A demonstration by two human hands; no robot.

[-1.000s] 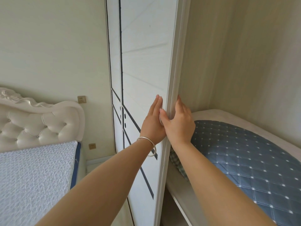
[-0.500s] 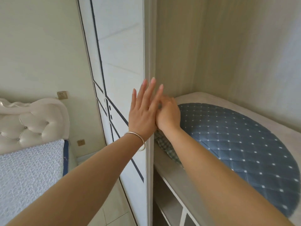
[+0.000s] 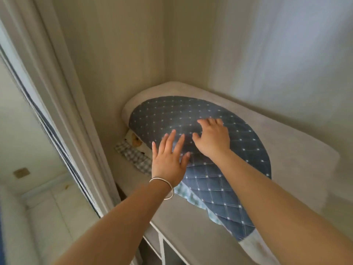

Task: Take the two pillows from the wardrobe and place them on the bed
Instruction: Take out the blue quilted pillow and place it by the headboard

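A blue quilted pillow (image 3: 238, 146) with white dots lies on the wardrobe shelf (image 3: 191, 232). Under its left end peeks a second pillow (image 3: 133, 155) with a green check edge and a printed patch. My right hand (image 3: 213, 138) rests flat on top of the blue pillow, fingers spread. My left hand (image 3: 170, 157), with a silver bangle on the wrist, reaches over the blue pillow's near left edge, fingers apart, holding nothing. The bed is out of view.
The sliding wardrobe door (image 3: 63, 104) stands pushed to the left, its frame close beside my left arm. Beige wardrobe walls (image 3: 267, 54) close in behind and to the right. Lower compartments (image 3: 162, 249) show beneath the shelf.
Both hands have left the door edge and moved right into the wardrobe, onto the blue pillow. The view has swung right, so the bed has gone out of sight.
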